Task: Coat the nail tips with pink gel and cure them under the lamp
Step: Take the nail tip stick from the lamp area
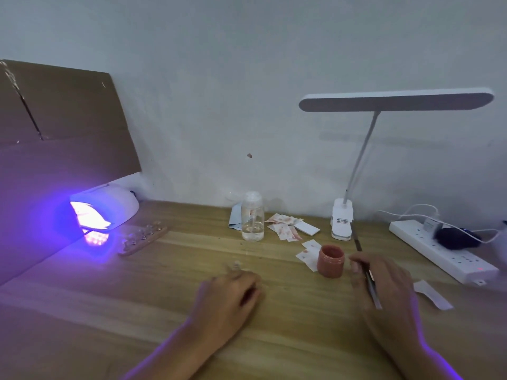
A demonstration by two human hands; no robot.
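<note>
Wooden desk [164, 311], right hand [384, 281] gripping brush [371, 287] beside gel jar [330, 261], left hand [233, 293] fingers curled, hold unclear, lamp [105, 208] far left

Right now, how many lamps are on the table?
2: the glowing UV nail lamp at far left beside the cardboard, and the white desk lamp back right, behind the pink gel jar. None looks hidden.

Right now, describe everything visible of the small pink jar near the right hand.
The pink jar is a small round pot, dusty pink all over, likely plastic. It stands upright and open, no lid on it, on the wooden table in front of the desk lamp base. Stained paper slips lie against its left side. The right hand, holding a thin brush, sits just to its right; whether a fingertip touches it is unclear.
</note>
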